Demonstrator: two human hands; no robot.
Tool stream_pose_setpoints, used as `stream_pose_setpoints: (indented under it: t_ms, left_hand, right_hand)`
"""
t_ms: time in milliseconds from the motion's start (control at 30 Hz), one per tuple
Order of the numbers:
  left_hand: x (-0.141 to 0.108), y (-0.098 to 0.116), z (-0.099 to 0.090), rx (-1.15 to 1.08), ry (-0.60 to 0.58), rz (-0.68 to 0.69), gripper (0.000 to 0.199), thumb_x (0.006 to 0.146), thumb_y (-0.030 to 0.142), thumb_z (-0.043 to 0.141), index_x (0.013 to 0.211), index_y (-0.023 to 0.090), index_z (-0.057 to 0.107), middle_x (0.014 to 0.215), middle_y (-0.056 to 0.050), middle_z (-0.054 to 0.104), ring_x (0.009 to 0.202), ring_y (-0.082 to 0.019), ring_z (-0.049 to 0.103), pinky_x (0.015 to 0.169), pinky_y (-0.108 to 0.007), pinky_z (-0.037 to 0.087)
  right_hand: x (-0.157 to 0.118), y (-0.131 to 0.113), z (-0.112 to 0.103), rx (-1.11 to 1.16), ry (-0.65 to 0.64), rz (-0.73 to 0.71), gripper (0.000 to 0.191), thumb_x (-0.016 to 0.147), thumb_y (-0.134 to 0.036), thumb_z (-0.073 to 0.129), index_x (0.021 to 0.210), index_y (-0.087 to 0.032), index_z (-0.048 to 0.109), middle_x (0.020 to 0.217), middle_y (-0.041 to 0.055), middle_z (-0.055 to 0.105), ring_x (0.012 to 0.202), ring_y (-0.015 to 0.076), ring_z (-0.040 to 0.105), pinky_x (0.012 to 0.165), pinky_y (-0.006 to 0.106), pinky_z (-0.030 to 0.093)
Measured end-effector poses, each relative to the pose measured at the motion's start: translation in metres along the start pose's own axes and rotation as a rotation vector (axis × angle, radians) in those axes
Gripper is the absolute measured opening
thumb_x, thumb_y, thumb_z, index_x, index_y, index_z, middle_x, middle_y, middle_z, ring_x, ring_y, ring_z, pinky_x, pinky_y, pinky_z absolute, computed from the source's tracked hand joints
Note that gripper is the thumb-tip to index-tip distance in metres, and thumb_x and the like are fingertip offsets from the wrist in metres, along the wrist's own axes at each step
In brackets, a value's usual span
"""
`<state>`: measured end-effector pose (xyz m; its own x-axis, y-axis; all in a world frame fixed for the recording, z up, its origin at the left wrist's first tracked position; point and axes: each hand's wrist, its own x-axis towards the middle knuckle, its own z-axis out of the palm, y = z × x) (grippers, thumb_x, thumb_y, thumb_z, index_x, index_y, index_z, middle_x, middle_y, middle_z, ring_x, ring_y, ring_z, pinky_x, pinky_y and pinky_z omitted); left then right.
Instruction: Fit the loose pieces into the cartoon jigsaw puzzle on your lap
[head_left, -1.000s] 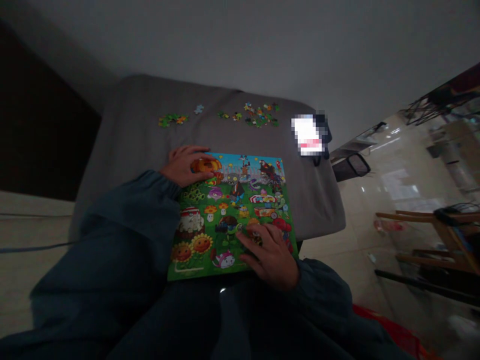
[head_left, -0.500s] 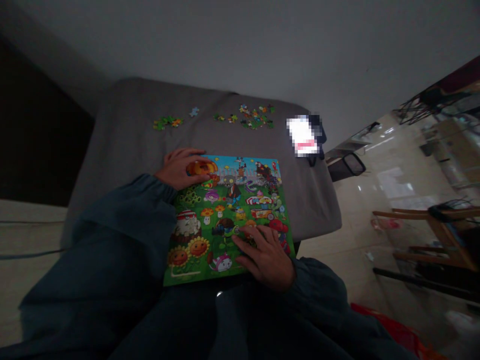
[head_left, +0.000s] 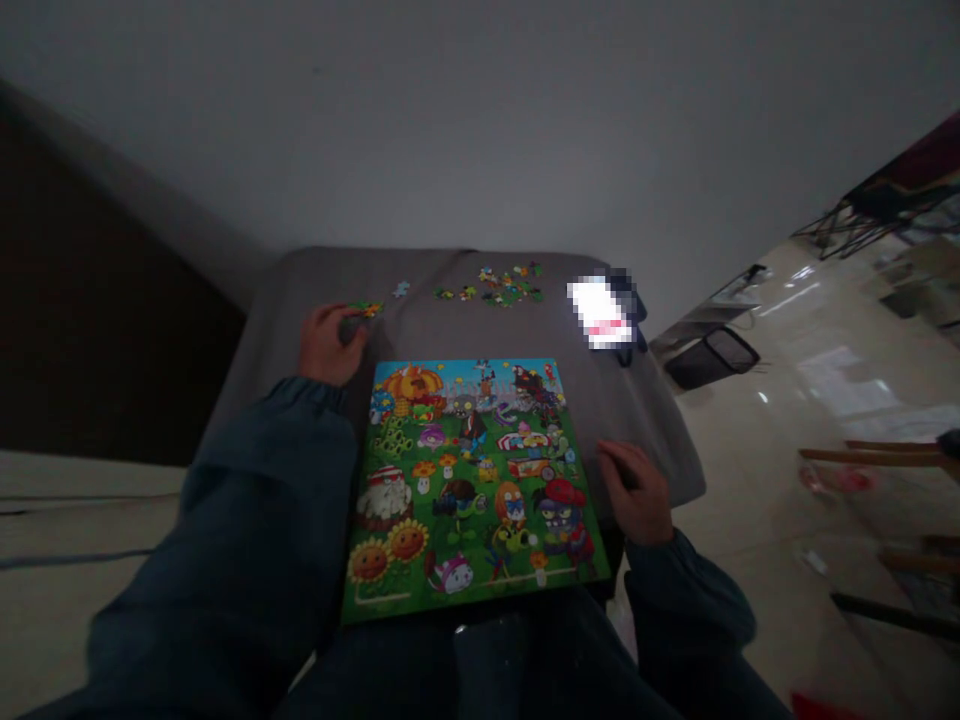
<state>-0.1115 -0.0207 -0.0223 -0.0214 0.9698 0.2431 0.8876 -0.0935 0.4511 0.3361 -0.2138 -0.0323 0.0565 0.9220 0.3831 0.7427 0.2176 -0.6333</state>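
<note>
A finished-looking cartoon jigsaw puzzle (head_left: 465, 480) of plants and zombies lies in front of me, its near edge over my dark trousers. My left hand (head_left: 328, 346) is at the far left of it, fingers curled, with the fingertips at a small joined clump of green puzzle pieces (head_left: 365, 309). I cannot tell whether that hand holds a piece. My right hand (head_left: 636, 492) rests on the grey cloth (head_left: 637, 420) beside the puzzle's right edge, curled loosely. Further off lie a blue puzzle piece (head_left: 401, 289) and a scattered heap of loose pieces (head_left: 506, 285).
A bright pixelated object (head_left: 598, 312) lies on the cloth's far right, with a dark item (head_left: 626, 285) behind it. Beyond the cloth's right edge are a shiny tiled floor (head_left: 840, 400), a black waste bin (head_left: 712, 358) and wooden chair legs (head_left: 870, 455).
Both hands have come off the puzzle. My left hand moved out past its far left corner, uncovering the orange pumpkin, and my right hand moved right onto the cloth. The view tilted, placing everything lower.
</note>
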Motion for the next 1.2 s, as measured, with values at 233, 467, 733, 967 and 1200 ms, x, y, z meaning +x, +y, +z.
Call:
stream_pose_setpoints:
  t_ms: [233,467,733,967,1200]
  left_hand:
    - [0.074,-0.019,-0.025,0.074,-0.286,-0.097,0.037,0.094,0.038,0.062,0.122,0.014,0.06,0.122,-0.008,0.061,0.105,-0.029,0.063,0.088,-0.045,0.056]
    - [0.094,-0.006,-0.019,0.16,-0.507,-0.071,0.038,0.093,0.039,0.063,0.121,0.014,0.061,0.122,-0.007,0.061,0.106,-0.03,0.062,0.09,-0.046,0.055]
    - [0.09,0.002,-0.018,0.276,-0.555,-0.183,0.037,0.094,0.037,0.063,0.125,0.015,0.058,0.122,-0.009,0.061,0.106,-0.025,0.062,0.089,-0.044,0.055]
    - [0.053,0.004,-0.032,0.252,-0.351,-0.218,0.037,0.095,0.037,0.062,0.124,0.015,0.058,0.124,-0.01,0.061,0.108,-0.026,0.062,0.09,-0.046,0.055]
    - [0.022,0.001,-0.051,0.014,-0.255,-0.244,0.035,0.095,0.036,0.061,0.123,0.015,0.059,0.12,-0.01,0.062,0.102,-0.024,0.063,0.087,-0.044,0.056]
  right_hand:
    - [-0.001,-0.004,0.007,0.064,-0.05,-0.039,0.019,0.094,-0.025,0.056,0.099,-0.02,0.074,0.095,0.0081,0.072,0.086,0.0196,0.07,0.079,0.035,0.059]
    - [-0.002,-0.005,0.007,0.07,-0.034,-0.046,0.019,0.094,-0.023,0.056,0.099,-0.021,0.074,0.094,0.0076,0.073,0.086,0.0194,0.07,0.08,0.034,0.058]
    - [-0.003,-0.002,0.01,0.047,-0.033,-0.072,0.02,0.094,-0.021,0.055,0.101,-0.019,0.074,0.096,0.0079,0.072,0.088,0.0195,0.069,0.082,0.034,0.056]
    - [0.0,0.0,0.001,0.128,-0.085,-0.058,0.019,0.094,-0.02,0.056,0.102,-0.02,0.073,0.095,0.0066,0.072,0.087,0.0185,0.069,0.081,0.033,0.056]
    - [0.005,0.004,-0.005,0.179,-0.154,-0.031,0.018,0.094,-0.022,0.056,0.1,-0.02,0.073,0.095,0.007,0.073,0.087,0.0187,0.07,0.08,0.033,0.057]
